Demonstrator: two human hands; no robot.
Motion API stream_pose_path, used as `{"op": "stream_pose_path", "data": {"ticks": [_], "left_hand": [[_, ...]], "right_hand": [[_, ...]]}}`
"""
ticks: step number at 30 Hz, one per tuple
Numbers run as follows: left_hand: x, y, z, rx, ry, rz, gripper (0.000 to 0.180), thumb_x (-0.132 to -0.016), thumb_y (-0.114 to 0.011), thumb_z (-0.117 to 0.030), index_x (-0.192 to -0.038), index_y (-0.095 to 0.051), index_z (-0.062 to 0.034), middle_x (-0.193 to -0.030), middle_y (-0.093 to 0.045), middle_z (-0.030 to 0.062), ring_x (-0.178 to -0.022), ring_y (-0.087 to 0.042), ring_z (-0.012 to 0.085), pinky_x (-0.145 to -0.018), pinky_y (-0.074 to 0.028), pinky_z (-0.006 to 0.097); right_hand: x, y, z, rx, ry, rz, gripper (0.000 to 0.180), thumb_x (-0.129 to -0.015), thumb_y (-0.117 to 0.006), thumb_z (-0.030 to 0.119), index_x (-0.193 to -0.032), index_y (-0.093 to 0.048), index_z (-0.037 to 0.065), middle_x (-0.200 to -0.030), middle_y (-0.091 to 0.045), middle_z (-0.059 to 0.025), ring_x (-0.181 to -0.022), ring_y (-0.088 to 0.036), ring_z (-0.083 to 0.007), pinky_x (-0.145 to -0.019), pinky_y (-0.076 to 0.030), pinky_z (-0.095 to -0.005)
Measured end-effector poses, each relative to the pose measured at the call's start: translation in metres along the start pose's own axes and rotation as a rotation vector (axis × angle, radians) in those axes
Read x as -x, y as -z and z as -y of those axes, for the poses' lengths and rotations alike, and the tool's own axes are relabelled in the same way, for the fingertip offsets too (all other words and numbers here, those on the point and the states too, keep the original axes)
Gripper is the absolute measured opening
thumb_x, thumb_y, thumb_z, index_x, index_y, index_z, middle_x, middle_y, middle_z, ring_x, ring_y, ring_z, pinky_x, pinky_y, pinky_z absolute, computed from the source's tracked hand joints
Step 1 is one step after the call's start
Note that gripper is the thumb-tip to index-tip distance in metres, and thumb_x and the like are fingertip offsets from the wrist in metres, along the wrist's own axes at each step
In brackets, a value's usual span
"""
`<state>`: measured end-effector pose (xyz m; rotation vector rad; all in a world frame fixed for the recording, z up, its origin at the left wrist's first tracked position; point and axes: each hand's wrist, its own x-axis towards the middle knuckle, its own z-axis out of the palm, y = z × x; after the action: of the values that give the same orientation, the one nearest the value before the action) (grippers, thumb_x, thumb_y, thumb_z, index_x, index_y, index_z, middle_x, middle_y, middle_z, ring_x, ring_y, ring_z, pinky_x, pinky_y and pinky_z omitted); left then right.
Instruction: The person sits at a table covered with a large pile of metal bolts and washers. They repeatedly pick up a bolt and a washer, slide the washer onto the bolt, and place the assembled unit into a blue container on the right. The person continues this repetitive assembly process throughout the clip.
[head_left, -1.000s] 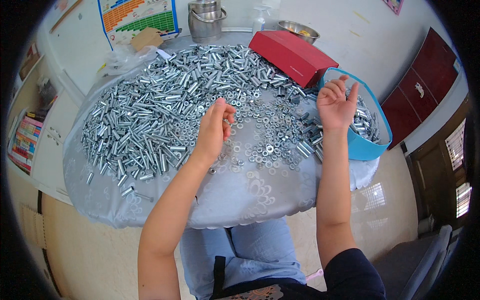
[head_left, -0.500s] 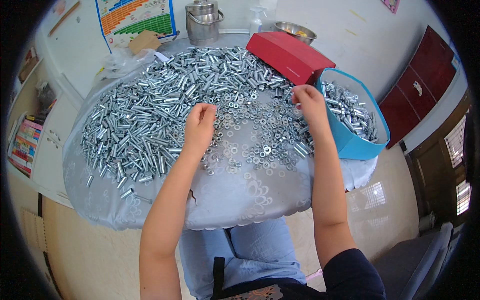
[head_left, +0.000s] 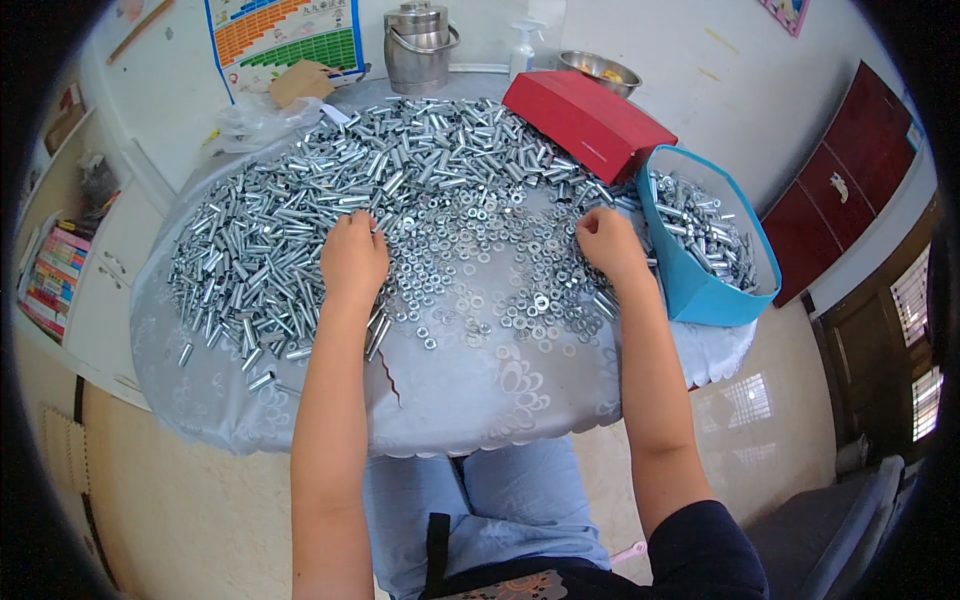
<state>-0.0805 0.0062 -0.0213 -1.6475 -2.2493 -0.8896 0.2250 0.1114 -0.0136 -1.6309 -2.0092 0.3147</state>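
Note:
A big heap of silvery metal sleeves and bolts (head_left: 270,235) covers the left and back of the table. Loose nuts and washers (head_left: 440,255) lie to its right in the middle. My left hand (head_left: 355,258) reaches down onto the heap's right part with bent fingers; their tips are partly hidden, so whatever they grip is unclear. Over the right-hand patch of washers, my right hand (head_left: 610,245) has thumb and fingers curled together in a pinch. Anything in it is too small to make out. Beside it stands a light-blue bin (head_left: 705,295) filled with metal sleeves.
A red box (head_left: 590,120) lies behind the blue bin. At the back are a steel pot (head_left: 418,55), a spray bottle (head_left: 522,50), a metal bowl (head_left: 610,68) and a plastic bag (head_left: 262,122). The patterned tablecloth (head_left: 480,400) drapes over the near edge.
My left hand has moved left, from the edge of the washers onto the sleeves and bolts. My right hand has come down nearer, away from the bin's rim, toward the washers.

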Motion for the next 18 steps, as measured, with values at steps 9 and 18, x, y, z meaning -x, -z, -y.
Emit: {"op": "stream_pose_path", "data": {"ticks": [9,18], "left_hand": [[0.002,-0.003,0.013,-0.184,0.012,0.005,0.019,-0.071,-0.061,-0.009,-0.087,-0.056,-0.0017,-0.094,-0.053,0.0166,-0.09,-0.053,0.0319,-0.073,-0.045,0.039],[-0.002,0.002,0.018,0.045,0.085,0.061,0.022,-0.068,-0.056,0.004,-0.089,-0.053,-0.001,-0.094,-0.053,0.0185,-0.089,-0.054,0.0354,-0.073,-0.045,0.043]], "right_hand": [[0.002,0.002,-0.002,-0.015,0.02,0.01,0.019,-0.069,-0.054,0.017,-0.083,-0.063,0.006,-0.085,-0.063,-0.0158,-0.084,-0.059,-0.0322,-0.075,-0.045,-0.0396],[0.002,0.002,-0.002,-0.02,0.027,0.012,0.019,-0.069,-0.054,0.015,-0.083,-0.063,0.005,-0.085,-0.063,-0.0165,-0.085,-0.059,-0.0323,-0.075,-0.046,-0.0395]]}}
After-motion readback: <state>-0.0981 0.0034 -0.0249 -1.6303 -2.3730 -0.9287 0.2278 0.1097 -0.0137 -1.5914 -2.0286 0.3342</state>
